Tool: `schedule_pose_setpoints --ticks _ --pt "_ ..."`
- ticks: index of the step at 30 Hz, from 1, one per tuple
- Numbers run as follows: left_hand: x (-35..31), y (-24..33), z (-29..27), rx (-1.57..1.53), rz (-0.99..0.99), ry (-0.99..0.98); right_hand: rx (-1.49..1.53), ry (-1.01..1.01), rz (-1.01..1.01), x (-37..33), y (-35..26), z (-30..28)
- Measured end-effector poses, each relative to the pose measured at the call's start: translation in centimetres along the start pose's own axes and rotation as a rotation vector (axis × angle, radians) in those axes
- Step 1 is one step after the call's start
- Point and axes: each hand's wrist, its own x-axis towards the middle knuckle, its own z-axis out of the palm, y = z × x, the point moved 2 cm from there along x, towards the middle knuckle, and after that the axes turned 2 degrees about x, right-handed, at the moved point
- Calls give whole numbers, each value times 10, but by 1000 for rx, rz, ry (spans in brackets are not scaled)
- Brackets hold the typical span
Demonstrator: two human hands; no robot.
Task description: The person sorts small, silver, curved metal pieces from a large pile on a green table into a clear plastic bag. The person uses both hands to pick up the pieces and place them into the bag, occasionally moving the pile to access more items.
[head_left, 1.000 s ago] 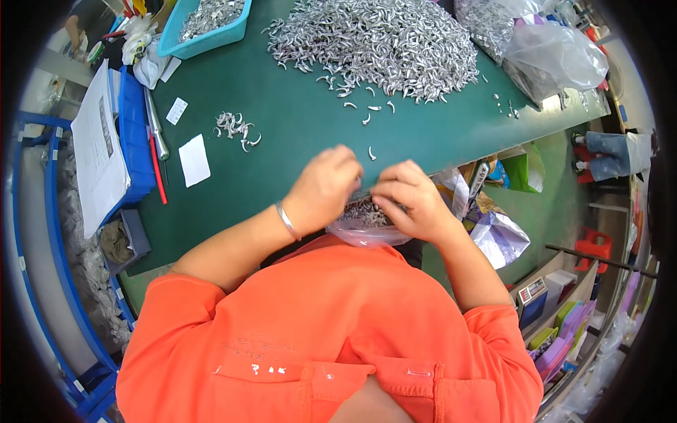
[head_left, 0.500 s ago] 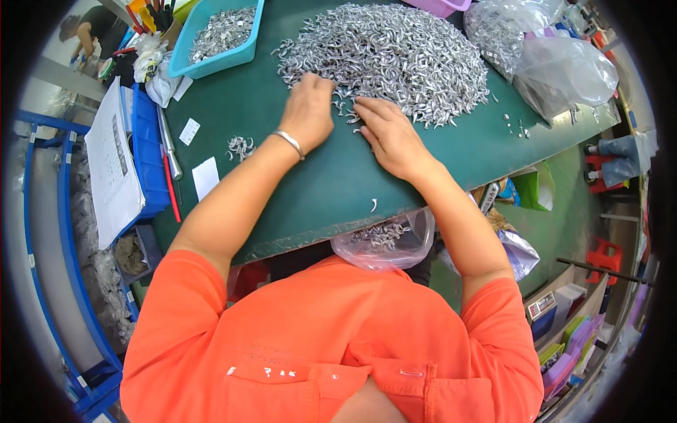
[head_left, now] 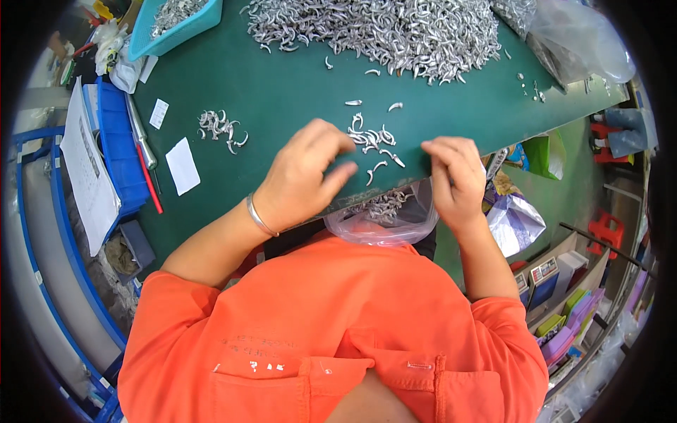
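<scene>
A small loose group of curved silvery metal pieces [head_left: 370, 139] lies near the table's front edge, between my two hands. My left hand [head_left: 303, 170], with a bracelet at its wrist, is at the left of this group, thumb and fingers apart and nothing seen in them. To the right of the pieces, my right hand [head_left: 457, 176] hovers near the table edge with bent fingers, loosely apart and with no piece visible in them. Farther back spreads a large heap of the same pieces [head_left: 381, 32]. Below the edge, at my lap, a clear plastic bag [head_left: 416, 225] holds more of them.
A smaller cluster of pieces [head_left: 222, 129] lies on the left of the green table [head_left: 282, 92], near a white paper slip [head_left: 183, 166]. A turquoise basket [head_left: 176, 35] stands far left, beyond a blue tray [head_left: 123, 141]. Filled plastic bags [head_left: 578, 42] sit far right.
Both hands have come back from the heap toward the front edge, the right one also moving rightward. A small group of pieces now lies near that edge. The view has shifted slightly.
</scene>
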Motion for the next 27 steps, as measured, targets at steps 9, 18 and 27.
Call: schedule_pose_setpoints --ticks 9,18,27 --pt "-19 13 30 82 216 -154 178 -358 -87 -26 -25 2" --pt "-16 16 37 30 178 -99 136 -305 -129 -6 -16 9" --pt "-9 12 38 140 22 167 153 -343 -140 4 -12 18"
